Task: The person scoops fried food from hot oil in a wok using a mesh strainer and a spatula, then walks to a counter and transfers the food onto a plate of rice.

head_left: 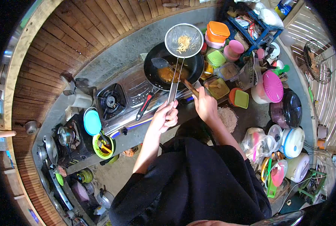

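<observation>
My left hand (165, 117) is closed round the metal handle of a mesh strainer (168, 46), which is raised above the far side of the wok. Pale yellow fried strips (183, 43) lie in its mesh. With my right hand (205, 103) I grip the wooden handle of a spatula (160, 63), whose dark blade is in the wok. The black wok (151, 71) stands on the right side of the stove and holds brownish oil (166, 74) with a few bits in it. The strainer's handle crosses in front of part of the oil.
To the left is a bare burner (110, 101) on the metal stove (132, 88). A black-and-red handle (144, 107) juts toward me. Food containers (218, 32) crowd the right, near a pink-lidded tub (272, 86). A green pail (104, 146) with utensils stands at lower left.
</observation>
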### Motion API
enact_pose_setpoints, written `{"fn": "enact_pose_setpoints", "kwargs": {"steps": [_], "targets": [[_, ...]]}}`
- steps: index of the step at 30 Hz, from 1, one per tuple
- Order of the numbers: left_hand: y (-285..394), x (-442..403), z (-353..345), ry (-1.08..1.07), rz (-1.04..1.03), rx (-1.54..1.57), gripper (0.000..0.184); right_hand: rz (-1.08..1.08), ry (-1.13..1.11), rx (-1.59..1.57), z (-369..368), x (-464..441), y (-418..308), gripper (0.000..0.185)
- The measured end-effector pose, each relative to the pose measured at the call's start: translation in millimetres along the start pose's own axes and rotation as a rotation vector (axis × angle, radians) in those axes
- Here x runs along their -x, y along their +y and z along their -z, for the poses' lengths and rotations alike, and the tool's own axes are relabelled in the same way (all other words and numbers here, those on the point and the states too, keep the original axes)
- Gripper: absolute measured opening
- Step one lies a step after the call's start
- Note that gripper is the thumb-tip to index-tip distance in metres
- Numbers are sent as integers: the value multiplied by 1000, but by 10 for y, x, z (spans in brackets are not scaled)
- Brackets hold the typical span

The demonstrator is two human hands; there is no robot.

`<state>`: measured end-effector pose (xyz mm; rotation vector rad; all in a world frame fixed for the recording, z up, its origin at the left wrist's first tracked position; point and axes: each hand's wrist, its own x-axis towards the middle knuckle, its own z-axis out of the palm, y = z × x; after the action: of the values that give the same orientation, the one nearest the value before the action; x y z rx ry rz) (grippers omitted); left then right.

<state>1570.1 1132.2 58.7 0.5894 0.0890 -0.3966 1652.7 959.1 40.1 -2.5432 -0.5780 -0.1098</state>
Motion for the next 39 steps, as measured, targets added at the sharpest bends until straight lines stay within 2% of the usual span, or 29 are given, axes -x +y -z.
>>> {"fn": "enact_pose_setpoints", "kwargs": {"steps": [2,4,6,12,15,18,23,25,28,32,34,36,39], "targets": [[-74,-12,139,2,-1,6,15,25,53,-23,17,-4,-20,24],[-128,-19,212,116,32,28,16,44,109,-44,14,0,-20,24],[-108,2,228,93,25,45,14,36,40,-17,-14,24,-14,23],[-53,68,87,3,-41,11,14,19,18,26,-23,15,-35,24],[-122,53,229,46,-10,11,15,36,86,-6,-1,2,-77,24],[-95,58,233,124,0,-60,17,46,33,3,-8,43,-58,24],[235,266,-216,51,-138,-52,17,60,62,-33,-49,124,6,24],[320,270,-254,-93,-190,-60,18,62,73,-40,-48,130,5,24],[330,227,-238,-5,-190,-104,19,51,79,-49,-17,169,-10,24],[155,72,215,113,-108,-81,19,67,44,-77,6,290,-43,23],[196,46,176,114,-80,-61,19,102,59,-82,-7,340,-25,21],[306,78,46,27,-132,-79,19,101,54,-88,-19,349,-24,21],[571,170,-427,5,-272,-190,20,77,22,-108,1,351,-93,22]]}}
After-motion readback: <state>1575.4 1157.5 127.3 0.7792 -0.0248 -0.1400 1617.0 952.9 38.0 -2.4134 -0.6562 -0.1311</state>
